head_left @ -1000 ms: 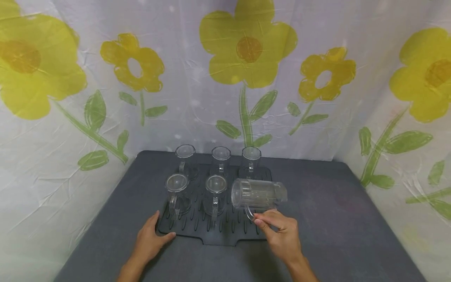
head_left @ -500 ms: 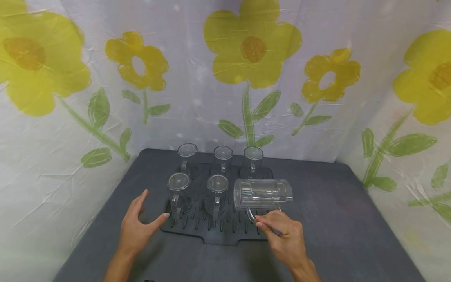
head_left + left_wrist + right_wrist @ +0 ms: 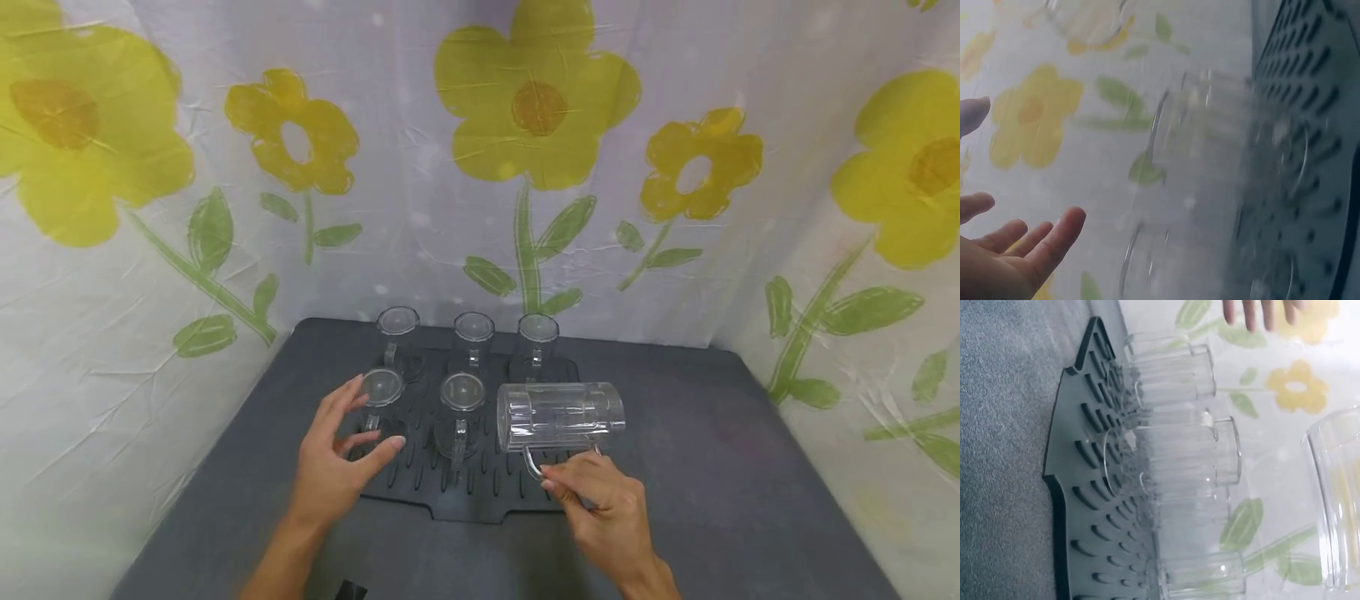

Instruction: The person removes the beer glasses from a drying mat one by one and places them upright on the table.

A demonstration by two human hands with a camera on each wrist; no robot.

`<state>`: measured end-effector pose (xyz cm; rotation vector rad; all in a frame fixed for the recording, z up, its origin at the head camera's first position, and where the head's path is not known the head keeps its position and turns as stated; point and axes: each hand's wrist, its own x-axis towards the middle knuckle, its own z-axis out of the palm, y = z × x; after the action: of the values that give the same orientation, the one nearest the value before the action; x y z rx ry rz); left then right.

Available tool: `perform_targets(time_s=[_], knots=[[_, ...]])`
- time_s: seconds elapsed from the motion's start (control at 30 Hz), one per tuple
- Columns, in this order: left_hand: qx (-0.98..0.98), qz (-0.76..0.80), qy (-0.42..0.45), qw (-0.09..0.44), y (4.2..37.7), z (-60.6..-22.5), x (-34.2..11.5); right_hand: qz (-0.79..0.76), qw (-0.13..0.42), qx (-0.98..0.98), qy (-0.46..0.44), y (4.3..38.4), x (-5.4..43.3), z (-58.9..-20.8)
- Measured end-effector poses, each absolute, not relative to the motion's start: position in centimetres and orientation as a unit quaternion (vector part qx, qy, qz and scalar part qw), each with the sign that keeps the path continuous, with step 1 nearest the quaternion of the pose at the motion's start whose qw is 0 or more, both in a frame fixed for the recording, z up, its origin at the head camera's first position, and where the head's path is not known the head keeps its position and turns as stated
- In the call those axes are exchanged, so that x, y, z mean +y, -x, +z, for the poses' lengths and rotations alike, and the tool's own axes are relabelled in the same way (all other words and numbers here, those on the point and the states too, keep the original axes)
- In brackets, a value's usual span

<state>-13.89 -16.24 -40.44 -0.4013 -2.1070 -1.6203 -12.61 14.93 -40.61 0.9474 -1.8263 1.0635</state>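
Note:
My right hand (image 3: 603,504) pinches the handle of a clear beer mug (image 3: 558,417), which lies sideways in the air over the right part of the black draining mat (image 3: 468,510). My left hand (image 3: 330,467) has thumb and fingers spread with nothing between them. It overlaps the front left mug (image 3: 384,388) in the head view; in the left wrist view its fingertips (image 3: 1072,219) are apart from the standing mugs (image 3: 1204,137). Beside the front left mug stands another clear mug (image 3: 462,393), its handle towards me.
Three more clear mugs make the mat's back row: left (image 3: 398,323), middle (image 3: 474,329) and right (image 3: 537,331). The mat has raised ridges and lies on a dark grey table (image 3: 675,417). A white curtain (image 3: 405,250) with yellow flowers hangs behind and at both sides.
My left hand first draws back from the mat's left corner, then moves up and right to the front left mug. The right hand still holds its mug, which has tilted slightly.

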Motion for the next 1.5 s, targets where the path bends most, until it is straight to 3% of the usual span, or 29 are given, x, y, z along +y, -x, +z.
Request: perform_targets(time_s=[0.23, 0.53, 0.67, 1.13, 1.23, 1.4, 1.5], knots=[[-0.727, -0.633, 0.206, 0.172, 15.1, -40.4, -12.5, 0.409, 0.412, -0.719, -0.382, 12.5, 14.5, -40.8], [-0.693, -0.682, 0.226, 0.063, 15.7, -40.6, -9.5, 0.409, 0.417, -0.706, -0.399, 12.0, 13.7, -40.7], [-0.677, -0.694, 0.242, 0.039, 15.9, -40.6, -8.6, 0.407, 0.417, -0.705, -0.405, 11.8, 13.6, -40.8], [-0.679, -0.684, 0.263, 0.046, 16.0, -40.1, -8.0, 0.386, 0.383, -0.734, -0.406, 11.3, 14.0, -40.8], [-0.677, -0.689, 0.255, 0.05, 15.9, -40.2, -8.1, 0.393, 0.402, -0.73, -0.39, 10.9, 14.0, -40.0], [-0.672, -0.695, 0.247, 0.072, 16.1, -40.1, -8.4, 0.479, 0.467, -0.675, -0.31, 10.5, 14.6, -38.7], [-0.671, -0.697, 0.24, 0.081, 16.2, -40.0, -8.6, 0.543, 0.442, -0.678, -0.224, 10.3, 15.2, -39.4]])
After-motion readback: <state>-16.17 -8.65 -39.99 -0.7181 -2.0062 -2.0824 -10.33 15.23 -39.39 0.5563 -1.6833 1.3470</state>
